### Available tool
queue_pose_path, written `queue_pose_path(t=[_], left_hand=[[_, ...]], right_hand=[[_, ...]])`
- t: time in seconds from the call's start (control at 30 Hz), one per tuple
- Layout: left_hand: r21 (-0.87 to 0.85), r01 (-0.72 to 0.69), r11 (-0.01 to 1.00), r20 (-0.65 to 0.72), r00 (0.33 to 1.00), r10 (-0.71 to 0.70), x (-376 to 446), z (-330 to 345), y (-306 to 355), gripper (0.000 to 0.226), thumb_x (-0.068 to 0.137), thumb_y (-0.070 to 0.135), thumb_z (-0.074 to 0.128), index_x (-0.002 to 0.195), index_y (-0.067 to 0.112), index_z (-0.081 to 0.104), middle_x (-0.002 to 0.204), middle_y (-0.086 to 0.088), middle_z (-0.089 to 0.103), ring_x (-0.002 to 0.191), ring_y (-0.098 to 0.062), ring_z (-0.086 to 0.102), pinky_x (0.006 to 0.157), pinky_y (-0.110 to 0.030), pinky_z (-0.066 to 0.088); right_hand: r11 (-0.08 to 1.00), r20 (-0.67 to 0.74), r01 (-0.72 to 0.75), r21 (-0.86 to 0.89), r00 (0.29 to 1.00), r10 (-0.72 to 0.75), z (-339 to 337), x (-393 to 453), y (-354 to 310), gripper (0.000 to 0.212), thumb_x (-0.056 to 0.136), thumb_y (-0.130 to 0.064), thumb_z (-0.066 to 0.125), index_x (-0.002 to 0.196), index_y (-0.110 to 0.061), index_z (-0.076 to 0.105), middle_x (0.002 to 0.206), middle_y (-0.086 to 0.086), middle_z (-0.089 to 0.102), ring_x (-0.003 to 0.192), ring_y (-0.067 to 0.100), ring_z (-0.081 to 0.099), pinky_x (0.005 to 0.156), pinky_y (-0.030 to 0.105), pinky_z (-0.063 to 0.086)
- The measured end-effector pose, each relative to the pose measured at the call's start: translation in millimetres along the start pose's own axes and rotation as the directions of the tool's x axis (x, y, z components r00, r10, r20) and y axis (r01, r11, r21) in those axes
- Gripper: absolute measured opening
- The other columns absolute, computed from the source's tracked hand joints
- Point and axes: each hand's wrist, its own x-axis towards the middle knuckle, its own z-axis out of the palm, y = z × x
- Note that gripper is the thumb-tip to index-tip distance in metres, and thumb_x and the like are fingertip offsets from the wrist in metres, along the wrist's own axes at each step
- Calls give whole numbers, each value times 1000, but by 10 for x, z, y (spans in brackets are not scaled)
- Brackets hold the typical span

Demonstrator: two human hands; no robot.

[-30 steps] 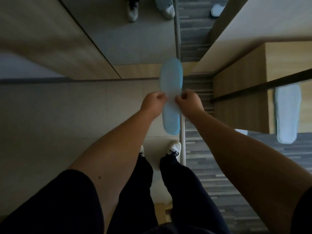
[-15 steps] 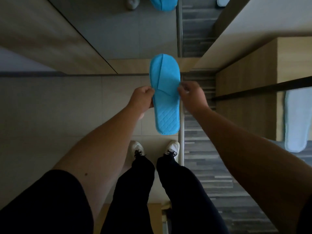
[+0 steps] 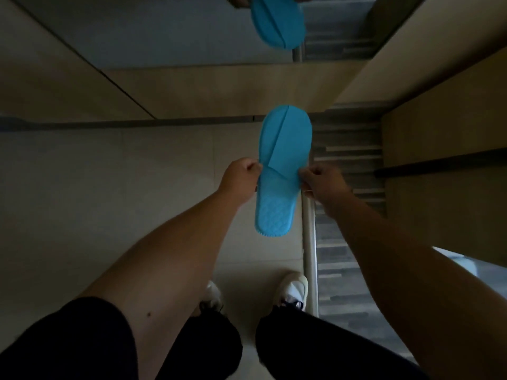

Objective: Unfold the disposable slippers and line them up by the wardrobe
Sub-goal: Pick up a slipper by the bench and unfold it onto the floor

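Observation:
I hold a bright blue disposable slipper (image 3: 282,171) flat in front of me, toe pointing away, its quilted heel toward my feet. The upper strap lies folded flat on the sole with a diagonal crease. My left hand (image 3: 240,179) pinches the slipper's left edge at mid-length. My right hand (image 3: 322,181) pinches the right edge at the same height. A mirror panel ahead shows the slipper's reflection (image 3: 278,21) at the top of the view. The wooden wardrobe (image 3: 439,133) stands to my right.
I stand on pale floor tiles (image 3: 109,201) with my white shoes (image 3: 292,293) next to a metal threshold strip (image 3: 308,242). Grey striped carpet (image 3: 345,270) lies right of the strip. A dark rail (image 3: 439,165) crosses the wardrobe front.
The slipper has turned from edge-on to flat, face up. My hands have spread apart to its two sides and lifted it a little higher. The view has shifted left, hiding the white slipper at the right.

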Motion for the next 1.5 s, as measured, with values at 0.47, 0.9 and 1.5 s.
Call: queue_pose_path(t=[0.47, 0.9, 1.5], left_hand=[[277, -94, 956, -86, 989, 122, 1543, 842, -895, 20, 91, 12, 50, 89, 2, 67, 95, -17, 70, 84, -25, 63, 76, -35, 52], [378, -68, 924, -119, 986, 121, 1964, 923, -1039, 25, 95, 23, 50, 106, 6, 65, 107, -18, 69, 97, -32, 66, 83, -38, 53], [588, -57, 807, -69, 990, 121, 2058, 909, -870, 27, 98, 18, 42, 104, 5, 64, 112, -16, 65, 98, -29, 61, 73, -31, 44]], right_hand=[[945, -157, 25, -326, 984, -80, 113, 1657, 813, 21, 92, -22, 61, 100, -3, 67, 91, 13, 62, 83, 23, 58, 68, 28, 40], [879, -219, -11, -478, 970, -107, 284, 2104, 889, 30, 96, -25, 54, 109, 0, 64, 114, 21, 65, 105, 32, 61, 73, 29, 40], [816, -280, -63, -575, 952, -124, 376, 2182, 807, 24, 97, -16, 49, 110, 0, 61, 120, 19, 62, 108, 30, 60, 80, 33, 44]])
